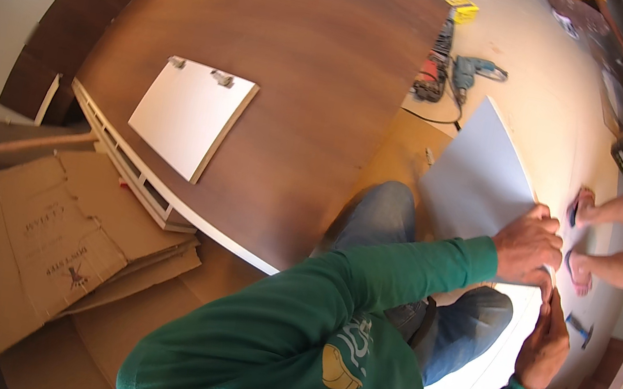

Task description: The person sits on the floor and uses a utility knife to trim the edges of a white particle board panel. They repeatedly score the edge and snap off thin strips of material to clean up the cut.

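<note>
A pale board, the piece being worked on, stands tilted right of centre in the frame, close to the seated person's knees. The left hand has its grip curled over the board's right edge near the lower corner, grasping it. The right hand meets it there with bent fingers; whether its grip pinches the board or some small part, I cannot tell. As for progress, a white board at left centre lies on a large brown board and already carries two metal hinges along its upper edge, so that one looks fitted. The pale board shows no hinges on its visible face, so its fitting seems unfinished, though the hands hide part of its edge. A drill lies at upper right of centre, untouched, its cable running toward the brown board.
</note>
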Action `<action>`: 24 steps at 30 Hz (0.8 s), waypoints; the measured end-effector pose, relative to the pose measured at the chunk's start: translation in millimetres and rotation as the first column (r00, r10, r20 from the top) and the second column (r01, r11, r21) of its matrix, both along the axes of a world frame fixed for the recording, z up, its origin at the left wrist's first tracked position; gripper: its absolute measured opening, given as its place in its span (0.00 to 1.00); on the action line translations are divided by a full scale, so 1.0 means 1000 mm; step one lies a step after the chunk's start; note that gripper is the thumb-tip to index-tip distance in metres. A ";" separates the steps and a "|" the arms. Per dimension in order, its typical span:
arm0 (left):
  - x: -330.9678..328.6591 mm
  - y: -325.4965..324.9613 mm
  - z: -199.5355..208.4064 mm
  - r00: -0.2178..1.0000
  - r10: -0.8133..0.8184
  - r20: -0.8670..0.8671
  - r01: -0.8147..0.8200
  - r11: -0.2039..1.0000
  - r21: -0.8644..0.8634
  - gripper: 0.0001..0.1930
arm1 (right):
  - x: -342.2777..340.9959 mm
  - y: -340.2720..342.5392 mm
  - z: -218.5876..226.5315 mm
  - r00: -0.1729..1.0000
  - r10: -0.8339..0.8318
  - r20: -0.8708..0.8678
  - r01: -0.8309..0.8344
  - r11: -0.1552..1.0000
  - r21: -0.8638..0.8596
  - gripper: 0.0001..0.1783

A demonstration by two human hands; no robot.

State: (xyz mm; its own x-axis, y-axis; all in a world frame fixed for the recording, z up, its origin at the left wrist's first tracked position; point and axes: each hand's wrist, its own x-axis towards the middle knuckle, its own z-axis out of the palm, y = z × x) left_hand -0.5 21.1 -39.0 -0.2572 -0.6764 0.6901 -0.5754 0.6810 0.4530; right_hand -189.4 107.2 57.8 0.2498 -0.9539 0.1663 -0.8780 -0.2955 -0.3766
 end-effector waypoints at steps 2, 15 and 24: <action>-0.005 -0.002 -0.007 1.000 -0.014 -0.003 0.014 1.000 -0.010 0.19 | -0.013 -0.004 -0.014 0.995 0.071 0.069 -0.068 0.996 -0.053 0.20; 0.001 0.010 -0.002 0.999 -0.032 -0.016 0.032 0.999 -0.007 0.21 | -0.009 -0.009 0.034 0.939 0.131 -0.319 -0.114 0.991 0.071 0.19; 0.000 0.014 -0.001 1.000 -0.015 -0.012 0.014 0.999 -0.044 0.20 | -0.004 0.017 -0.003 0.983 0.007 0.182 -0.016 0.999 0.044 0.20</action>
